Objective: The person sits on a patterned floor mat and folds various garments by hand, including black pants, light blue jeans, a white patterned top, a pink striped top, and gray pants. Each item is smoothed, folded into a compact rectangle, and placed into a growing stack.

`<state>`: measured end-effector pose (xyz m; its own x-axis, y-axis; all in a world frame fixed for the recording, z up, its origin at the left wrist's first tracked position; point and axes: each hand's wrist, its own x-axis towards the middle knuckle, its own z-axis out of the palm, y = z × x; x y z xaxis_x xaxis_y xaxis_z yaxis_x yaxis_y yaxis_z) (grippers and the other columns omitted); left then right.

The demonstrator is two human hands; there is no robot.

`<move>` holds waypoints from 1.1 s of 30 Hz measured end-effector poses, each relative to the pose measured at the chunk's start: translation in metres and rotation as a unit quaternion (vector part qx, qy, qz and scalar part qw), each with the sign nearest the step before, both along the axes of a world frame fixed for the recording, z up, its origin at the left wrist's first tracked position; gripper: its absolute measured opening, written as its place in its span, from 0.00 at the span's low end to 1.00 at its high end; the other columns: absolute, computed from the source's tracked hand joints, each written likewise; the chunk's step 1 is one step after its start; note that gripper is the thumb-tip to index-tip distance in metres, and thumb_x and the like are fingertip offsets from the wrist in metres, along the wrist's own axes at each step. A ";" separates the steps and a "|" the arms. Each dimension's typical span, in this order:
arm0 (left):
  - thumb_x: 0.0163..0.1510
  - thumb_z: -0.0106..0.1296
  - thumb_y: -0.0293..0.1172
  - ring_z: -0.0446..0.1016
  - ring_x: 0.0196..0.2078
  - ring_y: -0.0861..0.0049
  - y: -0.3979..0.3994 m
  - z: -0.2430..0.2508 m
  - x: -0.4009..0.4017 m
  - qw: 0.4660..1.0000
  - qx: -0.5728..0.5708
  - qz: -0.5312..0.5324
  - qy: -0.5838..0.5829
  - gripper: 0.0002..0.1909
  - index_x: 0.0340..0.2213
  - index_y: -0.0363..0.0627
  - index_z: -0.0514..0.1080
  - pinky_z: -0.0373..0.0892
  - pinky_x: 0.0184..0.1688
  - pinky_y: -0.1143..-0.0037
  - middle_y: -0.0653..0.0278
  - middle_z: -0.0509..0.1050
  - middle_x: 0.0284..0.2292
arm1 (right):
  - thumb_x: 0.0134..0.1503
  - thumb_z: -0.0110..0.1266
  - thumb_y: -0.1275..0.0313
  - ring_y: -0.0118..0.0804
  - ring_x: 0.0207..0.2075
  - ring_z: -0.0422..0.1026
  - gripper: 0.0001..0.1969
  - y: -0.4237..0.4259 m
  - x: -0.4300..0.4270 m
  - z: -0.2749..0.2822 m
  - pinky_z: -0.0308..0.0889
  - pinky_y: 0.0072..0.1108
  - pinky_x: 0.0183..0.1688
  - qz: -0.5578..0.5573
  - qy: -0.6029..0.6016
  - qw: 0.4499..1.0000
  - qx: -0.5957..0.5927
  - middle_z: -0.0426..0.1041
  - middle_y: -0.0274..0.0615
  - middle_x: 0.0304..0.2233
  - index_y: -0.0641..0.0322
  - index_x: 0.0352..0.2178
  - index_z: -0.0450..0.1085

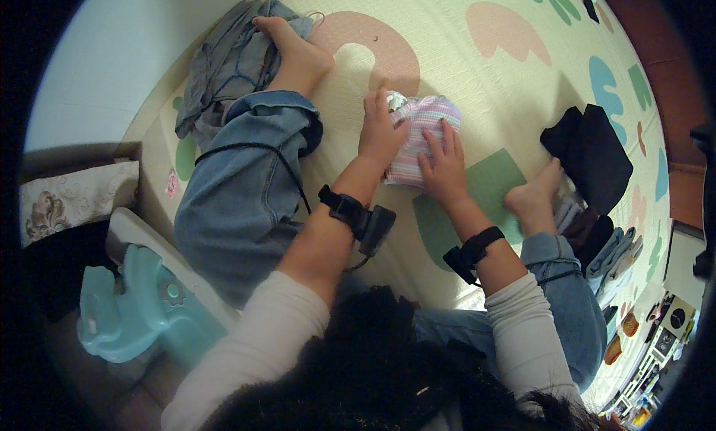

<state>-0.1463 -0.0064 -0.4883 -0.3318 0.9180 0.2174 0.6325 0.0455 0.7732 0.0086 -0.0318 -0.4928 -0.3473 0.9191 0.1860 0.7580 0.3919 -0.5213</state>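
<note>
A folded cloth with pink, white and grey stripes [430,115], perhaps a small garment, lies on the mat between my knees. A whitish crumpled bit [396,101] shows at its upper left corner. Along its left edge rests my left hand [381,130], with the thumb over the cloth and the fingers stretched forward past it. My right hand [446,165] lies flat on the lower right part, fingers spread. The underside of the cloth is hidden. Both wrists carry black strapped devices with cables.
A patterned cream mat [447,56] spreads under me. Grey clothing [224,67] lies beneath my left foot. Black folded cloth [593,157] and a row of folded clothes [607,257] sit by my right leg. A turquoise plastic object [162,308] stands at the left.
</note>
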 end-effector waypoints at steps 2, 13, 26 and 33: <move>0.43 0.52 0.34 0.66 0.41 0.55 0.001 0.004 -0.004 0.992 -0.097 -0.079 0.015 0.25 0.44 0.40 0.61 0.63 0.44 0.67 0.50 0.66 0.37 | 0.46 0.50 0.68 0.54 0.56 0.48 0.24 -0.002 -0.001 -0.001 0.46 0.34 0.57 0.001 -0.012 1.000 -0.009 0.47 0.52 0.56 0.54 0.48 0.61; 0.50 0.45 0.34 0.69 0.34 0.55 0.015 0.002 -0.002 0.985 -0.111 -0.028 -0.131 0.12 0.31 0.37 0.69 0.65 0.37 0.66 0.49 0.71 0.32 | 0.46 0.52 0.63 0.53 0.57 0.46 0.30 -0.006 0.001 -0.004 0.44 0.39 0.56 -0.019 -0.003 1.000 0.024 0.44 0.52 0.57 0.51 0.52 0.55; 0.54 0.38 0.39 0.65 0.42 0.51 0.009 -0.033 0.000 0.986 -0.124 0.113 -0.014 0.21 0.43 0.34 0.61 0.62 0.43 0.63 0.44 0.65 0.40 | 0.46 0.50 0.54 0.45 0.61 0.39 0.35 -0.026 -0.008 -0.012 0.34 0.49 0.56 0.102 -0.153 0.983 -0.018 0.39 0.46 0.59 0.45 0.55 0.48; 0.48 0.44 0.51 0.66 0.43 0.51 0.013 -0.049 0.003 0.956 -0.273 0.075 -0.076 0.33 0.40 0.26 0.61 0.64 0.43 0.64 0.39 0.66 0.39 | 0.46 0.49 0.52 0.42 0.61 0.35 0.38 -0.022 -0.004 -0.010 0.32 0.49 0.56 0.126 -0.201 0.968 -0.077 0.35 0.43 0.60 0.39 0.57 0.43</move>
